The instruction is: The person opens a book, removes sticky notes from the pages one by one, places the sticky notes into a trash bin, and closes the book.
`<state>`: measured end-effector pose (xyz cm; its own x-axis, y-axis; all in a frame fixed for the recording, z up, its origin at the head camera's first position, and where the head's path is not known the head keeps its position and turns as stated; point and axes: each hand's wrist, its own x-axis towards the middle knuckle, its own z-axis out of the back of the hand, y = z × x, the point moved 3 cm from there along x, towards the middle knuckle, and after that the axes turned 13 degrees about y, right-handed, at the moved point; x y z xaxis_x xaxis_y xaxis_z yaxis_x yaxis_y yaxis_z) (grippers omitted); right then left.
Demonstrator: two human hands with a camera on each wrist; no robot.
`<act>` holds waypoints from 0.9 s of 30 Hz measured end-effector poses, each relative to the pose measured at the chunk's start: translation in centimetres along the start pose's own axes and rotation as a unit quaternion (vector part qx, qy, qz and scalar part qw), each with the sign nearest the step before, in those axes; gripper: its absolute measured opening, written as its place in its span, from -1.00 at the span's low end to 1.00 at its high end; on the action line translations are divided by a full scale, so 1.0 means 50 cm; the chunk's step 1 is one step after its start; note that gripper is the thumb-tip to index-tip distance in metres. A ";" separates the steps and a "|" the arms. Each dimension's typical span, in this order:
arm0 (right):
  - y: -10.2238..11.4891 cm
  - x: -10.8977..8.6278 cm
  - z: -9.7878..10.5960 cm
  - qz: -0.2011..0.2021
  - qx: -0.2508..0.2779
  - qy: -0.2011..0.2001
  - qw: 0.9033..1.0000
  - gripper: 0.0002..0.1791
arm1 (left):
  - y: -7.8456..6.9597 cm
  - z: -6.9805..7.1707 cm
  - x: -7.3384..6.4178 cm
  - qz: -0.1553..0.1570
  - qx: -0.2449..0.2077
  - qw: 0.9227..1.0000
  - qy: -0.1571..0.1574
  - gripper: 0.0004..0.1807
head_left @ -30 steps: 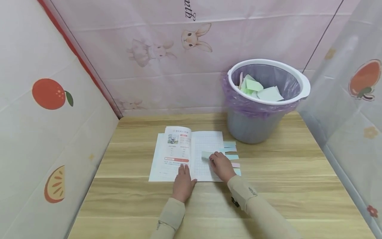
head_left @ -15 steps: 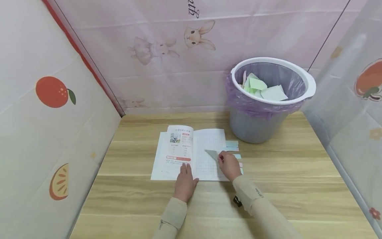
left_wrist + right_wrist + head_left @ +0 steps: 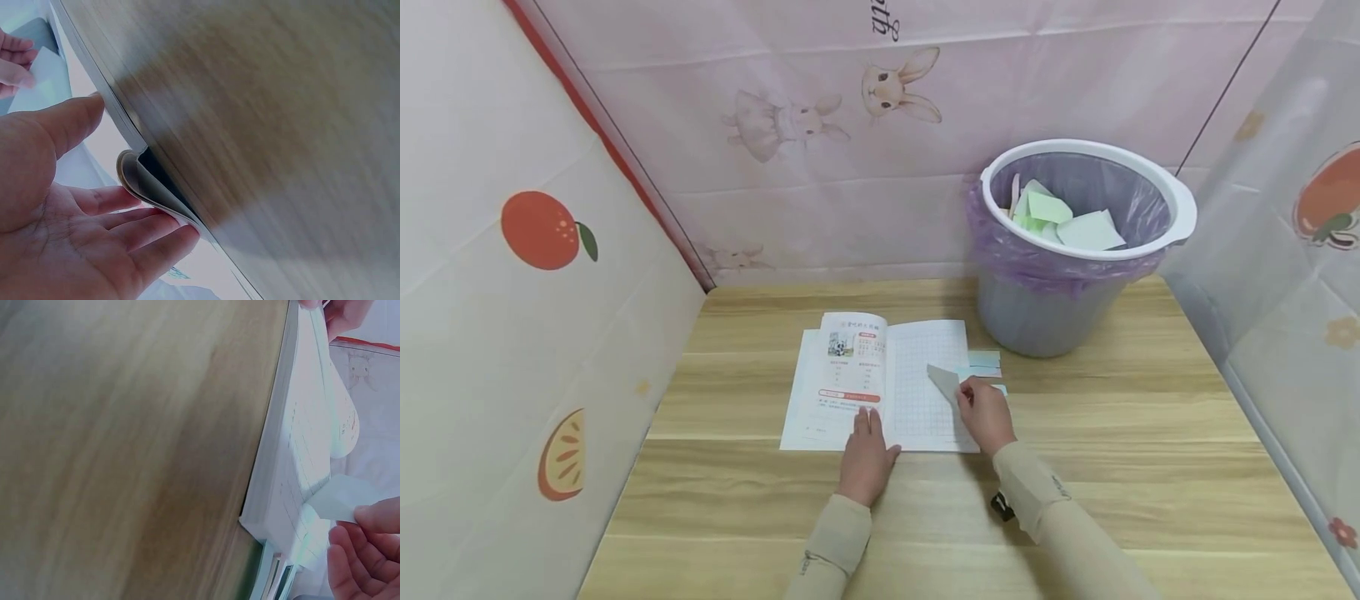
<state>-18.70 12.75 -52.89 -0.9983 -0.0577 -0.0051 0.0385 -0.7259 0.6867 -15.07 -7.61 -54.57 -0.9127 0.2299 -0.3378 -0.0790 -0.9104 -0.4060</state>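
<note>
An open book (image 3: 917, 350) lies on the wooden table, its left page printed with text and a panda picture, its right page ruled in squares. My left hand (image 3: 865, 462) rests on the lower part of the left page with fingers extended; in the left wrist view its thumb (image 3: 78, 122) is at the book's edge near the spine. Between thumb and fingertips my right hand (image 3: 988, 417) pinches a pale green sticky note (image 3: 942, 381), tilted up over the right page. Blue sticky tabs (image 3: 985, 360) stick out from the book's right side, the lower ones hidden behind the right hand.
A grey bin (image 3: 1033, 321) lined with a purple bag stands at the table's back right, with crumpled green and white paper (image 3: 1090, 231) inside. Printed curtains (image 3: 775, 217) enclose the table at the back and sides.
My right hand has moved slightly right, lifting and turning the sticky note from nearly flat on the page to a tilt. The left hand stays on the left page. The head view has shifted slightly.
</note>
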 end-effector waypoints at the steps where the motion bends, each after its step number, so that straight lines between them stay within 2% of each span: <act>1: -0.002 0.000 0.001 -0.003 0.002 -0.002 1.000 -0.94 | -0.001 0.000 0.000 0.000 0.001 1.000 0.000 -0.21; 5: -0.006 -0.003 0.007 -0.007 0.016 -0.018 1.000 -0.94 | -0.004 0.001 0.001 -0.002 0.005 1.000 -0.004 -0.21; 14: -0.008 -0.014 0.026 0.017 0.067 -0.045 0.997 -0.94 | 0.005 -0.007 0.004 0.008 -0.004 1.000 0.006 -0.20; 21: -0.012 -0.019 0.041 -0.014 0.132 -0.038 0.990 -0.91 | 0.007 -0.009 0.006 0.009 -0.002 1.000 0.005 -0.20; 27: -0.021 -0.020 0.057 -0.024 0.127 -0.049 0.990 -0.90 | 0.004 -0.005 0.002 0.000 0.007 1.000 -0.004 -0.21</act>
<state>-17.88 15.52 -51.55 -0.9986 0.0484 0.0203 -0.0084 -0.5298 0.8481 -15.10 -7.70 -54.91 -0.9158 0.2272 -0.3311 -0.0843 -0.9150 -0.3945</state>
